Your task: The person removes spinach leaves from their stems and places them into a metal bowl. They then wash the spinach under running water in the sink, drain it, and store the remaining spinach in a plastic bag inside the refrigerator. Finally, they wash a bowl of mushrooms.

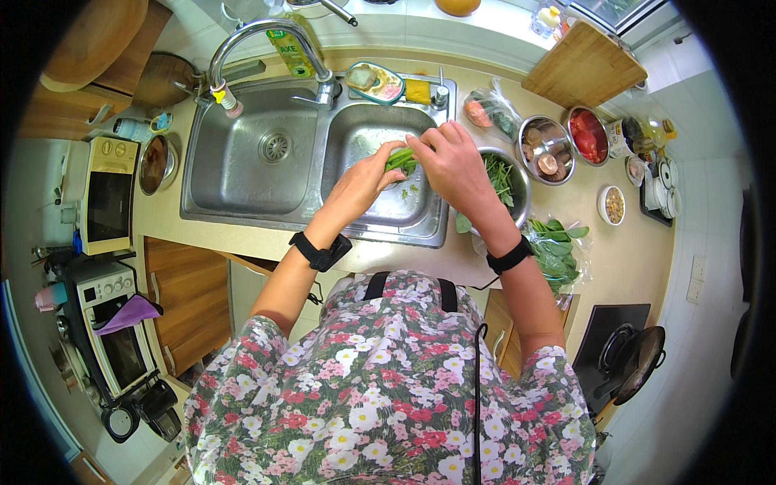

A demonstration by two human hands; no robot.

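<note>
My left hand (pixel 357 185) holds a small bunch of green leafy vegetable stems (pixel 400 160) over the right sink basin (pixel 357 136). My right hand (pixel 451 160) meets it there, its thumb and fingertips pinched at the upper end of the stems. The exact grip is partly hidden by the fingers. Small green scraps (pixel 411 191) lie on the basin floor below. Just right of the sink stands a metal bowl (pixel 522 191) of leafy greens (pixel 498 179), partly covered by my right hand and forearm. A plastic bag of spinach-like leaves (pixel 555 251) lies beyond that forearm.
A chrome faucet (pixel 267 25) arches over the left basin (pixel 242 163). Along the right counter are a bowl of mushrooms (pixel 545 151), a bowl of red food (pixel 587 136), a bagged vegetable pack (pixel 492 112), a small white bowl (pixel 611 205) and a leaning cutting board (pixel 585 63).
</note>
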